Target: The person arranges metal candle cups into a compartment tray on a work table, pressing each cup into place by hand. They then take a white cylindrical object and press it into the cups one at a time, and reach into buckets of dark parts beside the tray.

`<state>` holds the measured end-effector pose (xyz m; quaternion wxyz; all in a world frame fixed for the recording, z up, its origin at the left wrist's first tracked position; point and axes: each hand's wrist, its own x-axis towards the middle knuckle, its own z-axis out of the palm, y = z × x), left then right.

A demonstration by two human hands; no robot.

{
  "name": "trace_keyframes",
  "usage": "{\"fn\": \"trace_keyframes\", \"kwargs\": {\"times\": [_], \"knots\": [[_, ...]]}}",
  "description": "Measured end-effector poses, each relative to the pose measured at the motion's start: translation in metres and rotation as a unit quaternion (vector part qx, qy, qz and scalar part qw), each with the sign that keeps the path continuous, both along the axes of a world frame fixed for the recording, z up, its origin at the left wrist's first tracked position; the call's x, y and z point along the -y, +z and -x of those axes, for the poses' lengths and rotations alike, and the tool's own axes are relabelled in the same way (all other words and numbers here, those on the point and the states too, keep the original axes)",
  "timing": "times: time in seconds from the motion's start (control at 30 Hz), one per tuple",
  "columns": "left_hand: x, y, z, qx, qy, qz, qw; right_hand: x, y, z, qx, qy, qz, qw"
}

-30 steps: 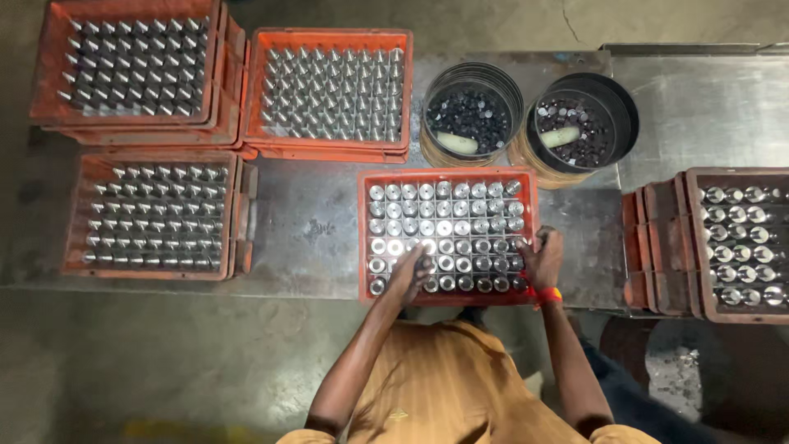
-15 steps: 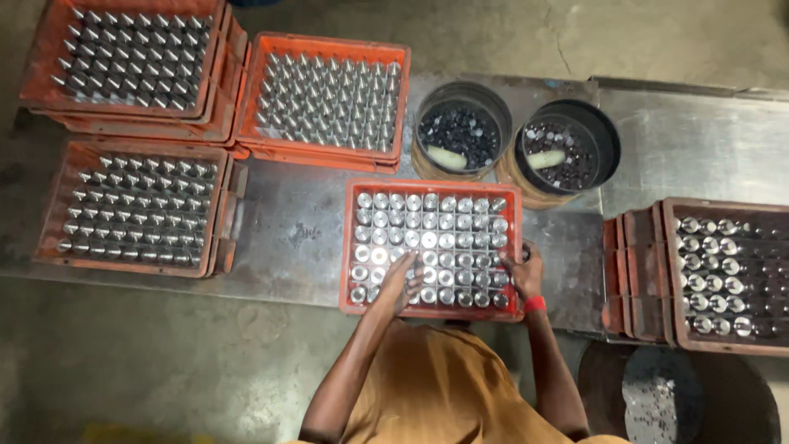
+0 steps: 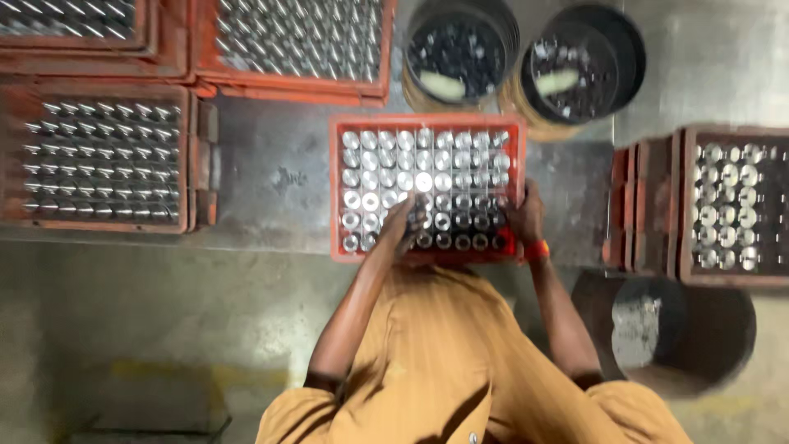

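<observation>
From my remote feed, a grey metal tabletop [image 3: 271,185] carries several orange crates. At its near edge sits one orange crate [image 3: 427,131] packed with rows of shiny metal cylinders [image 3: 386,164] standing upright. To the left I see a second crate [image 3: 103,160] of similar pieces, its load tilted in rows. Behind it, a third crate [image 3: 300,41] lies along the far side, with a fourth [image 3: 74,25] in the far left corner. Two round dark buckets [image 3: 460,49] stand side by side just beyond the middle crate, holding small dark parts. At right, another crate [image 3: 731,205] of cylinders rests apart, on a neighbouring surface.
</observation>
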<state>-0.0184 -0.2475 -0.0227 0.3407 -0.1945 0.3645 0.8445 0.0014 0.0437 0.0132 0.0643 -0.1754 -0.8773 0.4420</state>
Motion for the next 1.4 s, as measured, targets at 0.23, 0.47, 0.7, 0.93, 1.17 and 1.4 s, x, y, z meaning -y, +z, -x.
{"fn": "trace_keyframes", "kwargs": {"times": [0.23,0.47,0.7,0.93,1.17,1.4], "knots": [[-0.002,-0.001,0.006,-0.034,-0.015,-0.024,0.999,-0.001,-0.006,0.012,-0.053,-0.002,0.088,0.995],[0.012,0.018,0.001,-0.147,-0.042,0.006,0.988,0.058,0.002,-0.009,-0.034,0.111,0.229,0.967],[0.068,0.003,-0.013,-0.155,-0.007,0.075,0.985,0.172,-0.033,0.019,0.053,0.298,0.322,0.897],[0.143,-0.018,-0.018,-0.002,0.247,-0.029,0.969,0.257,-0.03,0.075,-0.071,0.231,0.118,0.963],[0.176,-0.02,-0.027,-0.023,0.256,-0.006,0.966,0.301,-0.012,0.114,-0.212,0.328,-0.112,0.914],[0.178,-0.019,-0.026,-0.026,0.215,0.0,0.976,0.315,-0.005,0.144,-0.068,0.316,-0.074,0.943]]}}
